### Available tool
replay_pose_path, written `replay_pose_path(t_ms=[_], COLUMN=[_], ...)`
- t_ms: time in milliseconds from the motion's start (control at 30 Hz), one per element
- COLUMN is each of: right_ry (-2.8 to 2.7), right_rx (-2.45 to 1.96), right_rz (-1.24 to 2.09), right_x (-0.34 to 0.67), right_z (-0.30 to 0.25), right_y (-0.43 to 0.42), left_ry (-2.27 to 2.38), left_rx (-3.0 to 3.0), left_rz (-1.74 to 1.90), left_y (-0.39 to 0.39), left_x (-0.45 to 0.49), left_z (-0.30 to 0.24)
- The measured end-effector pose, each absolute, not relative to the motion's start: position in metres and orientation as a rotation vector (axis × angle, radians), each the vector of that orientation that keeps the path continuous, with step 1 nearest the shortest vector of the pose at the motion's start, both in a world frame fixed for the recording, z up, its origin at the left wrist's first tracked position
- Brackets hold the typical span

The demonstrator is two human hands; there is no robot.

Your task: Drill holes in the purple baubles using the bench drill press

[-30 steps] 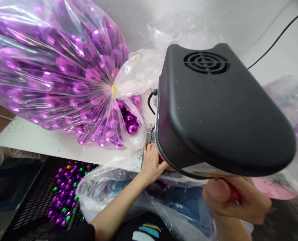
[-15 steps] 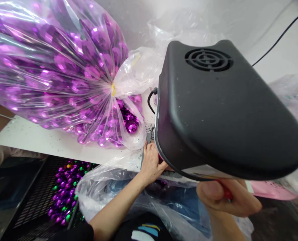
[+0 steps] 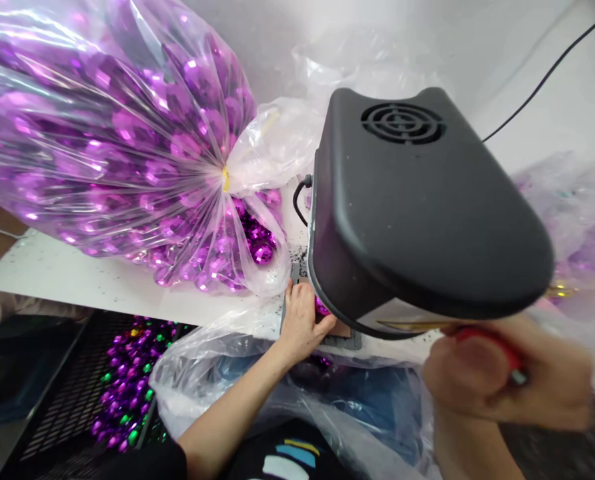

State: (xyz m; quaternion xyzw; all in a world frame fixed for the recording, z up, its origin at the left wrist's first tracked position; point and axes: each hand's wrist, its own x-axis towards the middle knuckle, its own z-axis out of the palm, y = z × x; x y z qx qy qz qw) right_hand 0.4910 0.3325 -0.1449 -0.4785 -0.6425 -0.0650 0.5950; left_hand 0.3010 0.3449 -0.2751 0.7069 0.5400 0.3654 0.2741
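A bench machine with a big black cover (image 3: 427,200) and a round vent stands over the work spot. Below its left edge, my left hand (image 3: 300,320) is closed against a shiny purple ball (image 3: 321,306), only partly visible. The ball sits by a small brown block (image 3: 341,327) on a grey base plate (image 3: 350,342). My right hand (image 3: 542,380), blurred by motion, is wrapped round a red handle (image 3: 497,350) with a metal end, just below the cover's front. Whether that handle joins the machine is hidden.
A tied clear bag of purple faceted balls (image 3: 127,147) fills the left of the white table (image 3: 42,267). Below it stands a black crate (image 3: 52,407) holding purple and green balls. A clear plastic sheet (image 3: 187,373) hangs before me. A black cable (image 3: 532,100) runs at upper right.
My right hand has moved right with the red handle. The black cover appears smaller and shifted left, baring more of the purple ball and base plate. My left hand has stayed in place.
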Motion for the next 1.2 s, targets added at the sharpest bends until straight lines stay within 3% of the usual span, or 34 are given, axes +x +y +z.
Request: replay_pose_path(t_ms=[100,333,433,533,633,733,933,1067,1200], right_ry=[-1.335,-1.292,-1.291,-1.289,-1.298,-1.314,-1.331,-1.334,-1.353], right_rx=[-1.074,-1.133,-1.102,-1.105,-1.107,-1.108,-1.057,-1.105,-1.112], right_rz=[-0.371,-0.231,-0.231,-0.242,-0.237,-0.234,-0.191,-0.235,-0.238], right_x=[0.482,0.476,0.478,0.479,0.48,0.48,0.477,0.476,0.477], right_z=[-0.108,-0.086,-0.088,-0.089,-0.089,-0.089,-0.088,-0.088,-0.087], right_y=[0.359,0.39,0.389,0.39,0.391,0.39,0.388,0.387,0.386], left_ry=[1.405,1.2,1.232,1.598,2.041,2.101,1.425,0.932,0.866], left_rx=[1.927,2.049,2.048,2.109,2.102,2.027,1.302,0.728,0.612], left_rz=[1.015,0.993,1.118,1.254,0.893,0.644,1.408,1.274,1.098], left_y=[0.337,0.287,0.306,0.359,0.411,0.431,0.387,0.355,0.351], left_x=[0.299,0.272,0.25,0.229,0.218,0.215,0.219,0.24,0.263], left_z=[-0.275,-0.267,-0.255,-0.244,-0.241,-0.245,-0.228,-0.211,-0.226])
